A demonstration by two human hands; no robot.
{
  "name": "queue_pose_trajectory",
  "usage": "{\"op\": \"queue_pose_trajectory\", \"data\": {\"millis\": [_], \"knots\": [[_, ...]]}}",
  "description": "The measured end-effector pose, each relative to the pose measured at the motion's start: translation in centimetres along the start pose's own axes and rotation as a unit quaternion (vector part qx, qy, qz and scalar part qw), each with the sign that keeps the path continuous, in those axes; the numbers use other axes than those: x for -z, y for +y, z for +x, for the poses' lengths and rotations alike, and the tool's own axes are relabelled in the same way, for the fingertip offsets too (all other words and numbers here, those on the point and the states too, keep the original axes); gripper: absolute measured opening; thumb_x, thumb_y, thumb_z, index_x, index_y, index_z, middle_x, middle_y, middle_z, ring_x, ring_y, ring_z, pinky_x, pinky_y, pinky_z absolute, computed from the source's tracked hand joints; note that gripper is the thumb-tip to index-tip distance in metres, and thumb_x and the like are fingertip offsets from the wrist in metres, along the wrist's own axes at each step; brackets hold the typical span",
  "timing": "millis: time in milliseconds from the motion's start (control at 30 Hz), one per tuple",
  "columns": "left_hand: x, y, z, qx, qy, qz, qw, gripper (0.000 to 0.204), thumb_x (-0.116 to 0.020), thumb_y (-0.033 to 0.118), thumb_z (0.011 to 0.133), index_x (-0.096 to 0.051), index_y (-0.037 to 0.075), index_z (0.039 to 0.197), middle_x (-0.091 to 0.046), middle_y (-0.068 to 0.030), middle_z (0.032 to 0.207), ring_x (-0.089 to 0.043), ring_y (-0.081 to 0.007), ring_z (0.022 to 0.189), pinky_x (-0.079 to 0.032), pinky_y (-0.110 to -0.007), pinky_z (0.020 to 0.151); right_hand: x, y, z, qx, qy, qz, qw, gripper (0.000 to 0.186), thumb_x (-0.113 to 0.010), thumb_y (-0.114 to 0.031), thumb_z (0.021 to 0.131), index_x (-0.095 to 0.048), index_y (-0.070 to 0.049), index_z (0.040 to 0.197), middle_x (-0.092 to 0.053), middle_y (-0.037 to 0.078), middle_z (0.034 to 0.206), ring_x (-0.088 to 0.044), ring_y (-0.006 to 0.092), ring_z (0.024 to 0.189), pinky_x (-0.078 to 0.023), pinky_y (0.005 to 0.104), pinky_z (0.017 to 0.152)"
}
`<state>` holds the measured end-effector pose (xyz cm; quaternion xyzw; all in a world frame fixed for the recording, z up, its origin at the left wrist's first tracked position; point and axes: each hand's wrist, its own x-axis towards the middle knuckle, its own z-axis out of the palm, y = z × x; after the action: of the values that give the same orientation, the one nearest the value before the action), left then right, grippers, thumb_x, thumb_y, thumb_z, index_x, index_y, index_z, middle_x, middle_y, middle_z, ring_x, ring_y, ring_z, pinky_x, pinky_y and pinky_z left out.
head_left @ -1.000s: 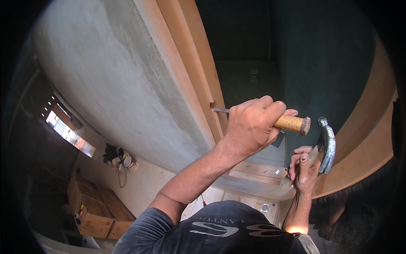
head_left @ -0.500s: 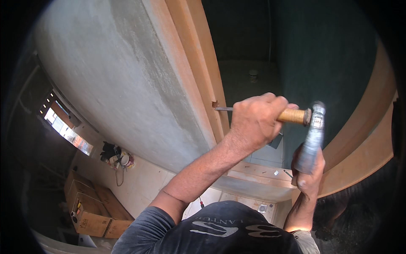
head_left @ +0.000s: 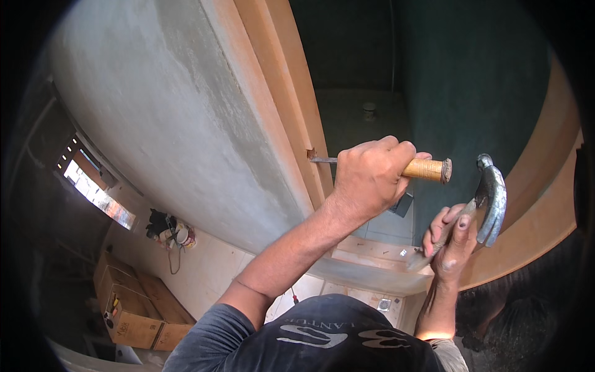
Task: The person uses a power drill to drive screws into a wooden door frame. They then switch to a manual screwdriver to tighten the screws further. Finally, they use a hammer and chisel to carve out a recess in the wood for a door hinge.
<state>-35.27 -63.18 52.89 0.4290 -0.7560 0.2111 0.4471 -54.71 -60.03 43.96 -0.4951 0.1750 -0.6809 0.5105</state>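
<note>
My left hand (head_left: pixel 367 177) is closed around a chisel (head_left: pixel 427 170) with a wooden handle, held nearly level. Its blade tip meets a small notch (head_left: pixel 311 153) cut in the edge of the orange-brown door frame (head_left: pixel 282 74). To the right, my right hand (head_left: pixel 455 248) grips a claw hammer (head_left: pixel 494 198) by its handle. The metal head stands clear of the chisel's butt end, with a gap between them. The handle's lower end is blurred.
A curved-looking grey plaster wall (head_left: pixel 142 105) runs left of the frame. Small loose bits lie on the sill (head_left: pixel 365 248). Cardboard boxes (head_left: pixel 139 319), a white bucket (head_left: pixel 185 236) and a screwdriver (head_left: pixel 295 299) are on the tiled floor. Beyond the doorway stands a small pale pot (head_left: pixel 369 110).
The hammer has swung back to the right, away from the chisel's butt, and its head has turned. My left hand and the chisel hold almost the same place.
</note>
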Motion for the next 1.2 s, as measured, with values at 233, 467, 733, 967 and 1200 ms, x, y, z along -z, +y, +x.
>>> {"op": "queue_pose_trajectory", "data": {"millis": [233, 467, 733, 967, 1200], "knots": [[-0.3, -0.3, 0.9, 0.010, 0.030, 0.017, 0.999, 0.026, -0.074, 0.029, 0.095, -0.064, 0.009, 0.082, -0.061, -0.0074, 0.069, -0.068, -0.0272, 0.061, -0.052, -0.041, 0.052, 2.8, 0.5, -1.3, -0.028, -0.050, -0.087, 0.995, 0.057, -0.057, -0.055, 0.105, -0.049, 0.001, 0.099, -0.049, 0.009, 0.072, -0.048, 0.0138, 0.050, -0.040, 0.0256, 0.041], [-1.4, -0.8, 1.1, -0.007, -0.123, 0.094, 0.988, 0.010, -0.076, 0.019, 0.088, -0.069, 0.012, 0.089, -0.070, -0.0082, 0.077, -0.072, -0.0277, 0.068, -0.056, -0.040, 0.058, 4.4, 0.9, -4.6, -0.035, -0.014, -0.042, 0.998, 0.049, -0.062, -0.045, 0.105, -0.046, 0.000, 0.095, -0.048, 0.010, 0.081, -0.050, 0.0148, 0.058, -0.043, 0.0266, 0.041], [0.7, 3.0, -2.2, -0.135, -0.025, 0.005, 0.991, 0.032, -0.080, 0.039, 0.088, -0.066, 0.012, 0.081, -0.046, -0.0014, 0.065, -0.054, -0.0192, 0.057, -0.044, -0.036, 0.050, 3.0, -0.2, -5.7, -0.023, 0.049, -0.014, 0.998, 0.046, -0.062, -0.044, 0.105, -0.048, -0.001, 0.102, -0.046, 0.008, 0.070, -0.042, 0.0124, 0.046, -0.040, 0.0248, 0.039], [3.0, 2.2, -3.1, -0.128, -0.013, -0.051, 0.990, 0.032, -0.089, 0.033, 0.080, -0.066, 0.011, 0.081, -0.053, -0.0019, 0.070, -0.049, -0.0195, 0.063, -0.041, -0.034, 0.057, 4.2, 1.2, -6.8, -0.069, 0.026, -0.002, 0.997, 0.036, -0.059, -0.034, 0.108, -0.050, 0.001, 0.103, -0.050, 0.010, 0.075, -0.051, 0.0161, 0.050, -0.043, 0.0278, 0.042], [3.7, 1.1, -3.6, -0.132, -0.032, -0.052, 0.989, 0.036, -0.089, 0.031, 0.081, -0.061, 0.011, 0.072, -0.047, -0.0021, 0.067, -0.045, -0.0196, 0.064, -0.038, -0.036, 0.058, 2.2, 1.1, -6.6, -0.081, 0.015, -0.036, 0.996, 0.043, -0.058, -0.038, 0.108, -0.049, 0.002, 0.094, -0.050, 0.011, 0.070, -0.052, 0.0163, 0.049, -0.042, 0.0279, 0.042]]}}
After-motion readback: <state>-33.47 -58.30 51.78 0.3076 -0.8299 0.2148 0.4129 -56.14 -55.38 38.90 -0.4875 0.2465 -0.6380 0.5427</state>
